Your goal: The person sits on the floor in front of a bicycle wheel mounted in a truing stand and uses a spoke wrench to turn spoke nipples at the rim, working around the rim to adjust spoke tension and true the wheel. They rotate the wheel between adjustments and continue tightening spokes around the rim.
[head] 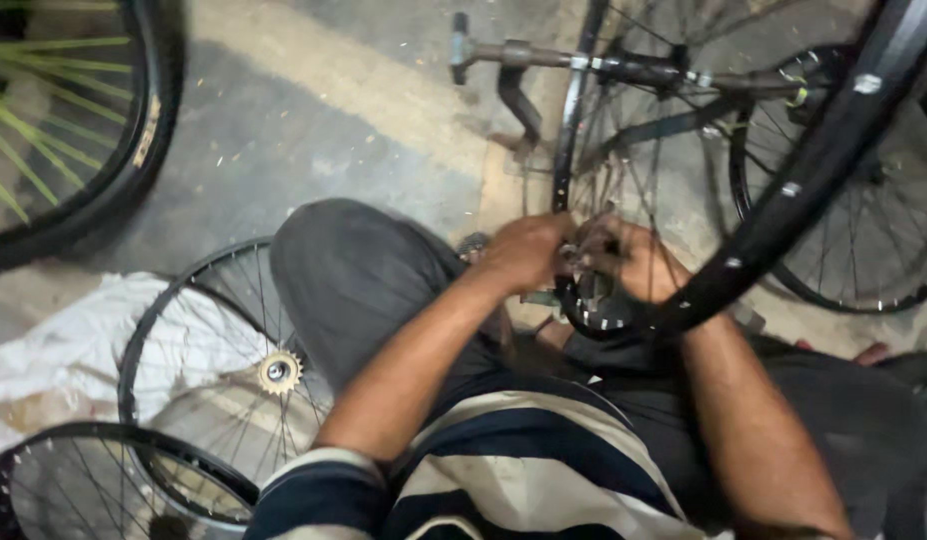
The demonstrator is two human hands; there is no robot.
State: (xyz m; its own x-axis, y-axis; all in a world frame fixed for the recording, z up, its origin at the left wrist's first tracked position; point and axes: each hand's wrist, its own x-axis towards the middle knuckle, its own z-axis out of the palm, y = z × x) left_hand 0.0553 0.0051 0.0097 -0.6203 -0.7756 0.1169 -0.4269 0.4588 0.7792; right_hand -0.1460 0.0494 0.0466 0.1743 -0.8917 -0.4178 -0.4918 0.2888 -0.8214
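Both hands, the left hand (528,250) and right hand (638,262), close on the black rim (783,195), which slants up-right from the lap, each equally near.

Rim (783,200) upright before lap; 2 wheels: sprocket wheel (223,370), second wheel (103,480), flat on floor, left of knee (353,270)

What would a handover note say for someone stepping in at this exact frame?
Left hand: closed around the black rim near its lowest part.
Right hand: closed at the same spot, working among the spokes; what its fingers pinch is hidden.
The rim stands upright over the lap.
A wheel with a sprocket lies on the floor beside a white sack.
How far the rim work has got cannot be told.
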